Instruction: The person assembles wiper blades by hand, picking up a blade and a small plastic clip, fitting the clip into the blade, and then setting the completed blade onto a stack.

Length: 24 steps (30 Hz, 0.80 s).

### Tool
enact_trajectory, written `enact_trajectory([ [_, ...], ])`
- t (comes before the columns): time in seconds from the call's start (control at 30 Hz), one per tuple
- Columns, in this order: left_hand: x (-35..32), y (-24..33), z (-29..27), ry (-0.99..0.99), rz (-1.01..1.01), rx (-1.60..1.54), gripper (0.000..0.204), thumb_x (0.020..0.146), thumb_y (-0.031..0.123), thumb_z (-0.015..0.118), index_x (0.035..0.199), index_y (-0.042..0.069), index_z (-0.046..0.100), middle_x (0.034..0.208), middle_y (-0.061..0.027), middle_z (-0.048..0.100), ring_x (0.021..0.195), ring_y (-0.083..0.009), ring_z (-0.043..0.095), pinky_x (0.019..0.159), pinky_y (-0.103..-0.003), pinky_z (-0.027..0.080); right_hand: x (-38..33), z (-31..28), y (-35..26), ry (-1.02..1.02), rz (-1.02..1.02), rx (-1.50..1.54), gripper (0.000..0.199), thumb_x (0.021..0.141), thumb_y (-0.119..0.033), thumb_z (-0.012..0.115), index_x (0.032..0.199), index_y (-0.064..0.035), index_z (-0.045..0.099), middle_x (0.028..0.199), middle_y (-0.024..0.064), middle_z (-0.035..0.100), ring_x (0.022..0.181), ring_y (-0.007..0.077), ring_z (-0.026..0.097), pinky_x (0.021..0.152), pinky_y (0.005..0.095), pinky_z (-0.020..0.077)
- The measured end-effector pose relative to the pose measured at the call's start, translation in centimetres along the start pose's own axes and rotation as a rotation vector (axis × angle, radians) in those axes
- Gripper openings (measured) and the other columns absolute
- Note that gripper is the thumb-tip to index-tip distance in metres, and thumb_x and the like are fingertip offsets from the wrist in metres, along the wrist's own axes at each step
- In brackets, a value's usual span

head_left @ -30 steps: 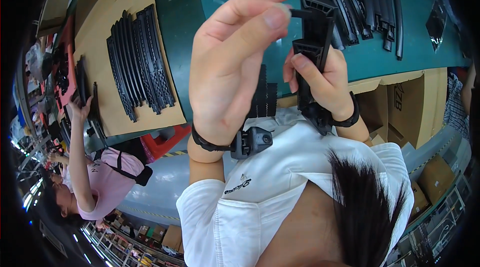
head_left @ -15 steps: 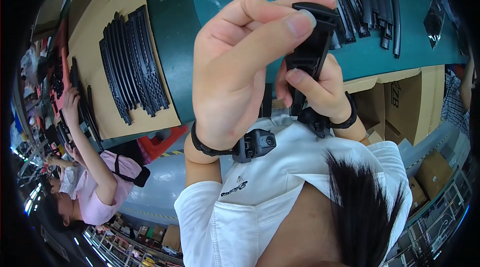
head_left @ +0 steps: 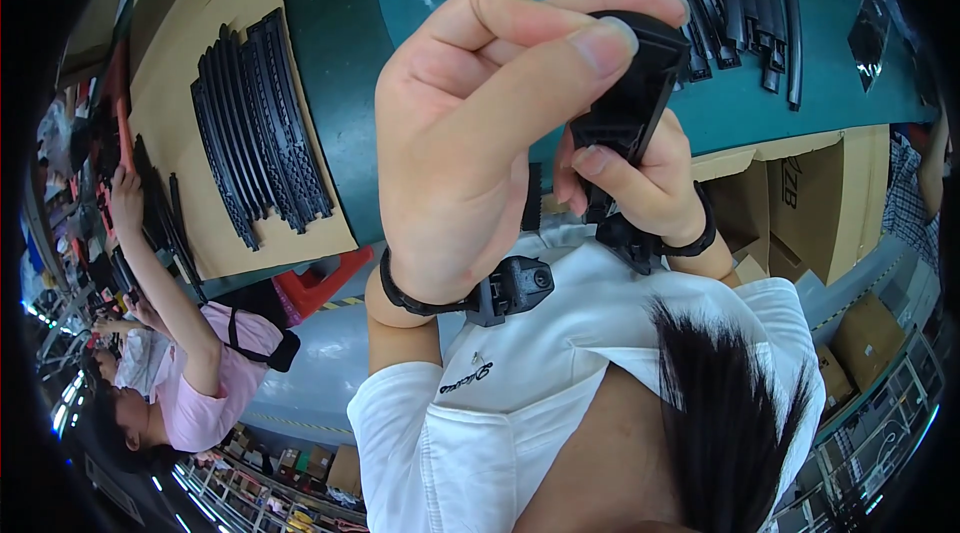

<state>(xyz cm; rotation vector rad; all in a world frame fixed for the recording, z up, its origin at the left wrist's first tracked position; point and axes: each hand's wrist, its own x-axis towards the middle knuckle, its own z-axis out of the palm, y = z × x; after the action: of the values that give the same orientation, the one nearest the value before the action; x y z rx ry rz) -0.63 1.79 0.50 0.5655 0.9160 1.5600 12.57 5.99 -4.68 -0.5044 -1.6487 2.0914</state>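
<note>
Close in front of me, a long black plastic trim piece is held up, tilted, with its ribbed, hollow side partly showing. My left hand pinches its upper end between thumb and forefinger. Lower down, the thumb and fingers of my right hand are closed round the same piece. The lower end is partly hidden behind my right hand and wrist strap. Behind the piece lies the green table. A small black device sits on a strap at each of my wrists.
Black trim strips lie side by side on a cardboard sheet at left. Several more strips lie at the far right of the table. An open cardboard box stands at right. A co-worker in pink reaches over the left end.
The trim piece has turned and tilted slightly in my hands, its upper end shifting a little right. Both hands keep their grip. The co-worker's arm has moved a little left.
</note>
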Motion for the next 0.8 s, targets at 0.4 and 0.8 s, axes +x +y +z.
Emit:
enact_trajectory([
  [0.4, 0.03, -0.05, -0.02, -0.013, 0.031, -0.011, 0.010, 0.075, 0.010, 0.048, 0.068, 0.005, 0.045, 0.103, -0.0272, 0.048, 0.082, -0.0192, 0.051, 0.080, -0.034, 0.037, -0.08, 0.09, -0.07, 0.026, 0.006, -0.011, 0.012, 0.079, -0.007, 0.046, 0.080, 0.0048, 0.047, 0.062, 0.0098, 0.053, 0.048, 0.0123, 0.049, 0.043, 0.0214, 0.0392],
  [0.8, 0.02, -0.15, -0.02, -0.024, 0.052, -0.003, 0.009, 0.075, 0.009, 0.048, 0.068, 0.005, 0.045, 0.103, -0.0279, 0.048, 0.088, -0.0230, 0.051, 0.081, -0.034, 0.036, -0.04, 0.26, 0.42, 0.121, -0.088, -0.090, 0.027, 0.076, -0.009, 0.057, 0.098, 0.0038, 0.048, 0.053, 0.0032, 0.054, 0.043, 0.0084, 0.052, 0.040, 0.0186, 0.0389],
])
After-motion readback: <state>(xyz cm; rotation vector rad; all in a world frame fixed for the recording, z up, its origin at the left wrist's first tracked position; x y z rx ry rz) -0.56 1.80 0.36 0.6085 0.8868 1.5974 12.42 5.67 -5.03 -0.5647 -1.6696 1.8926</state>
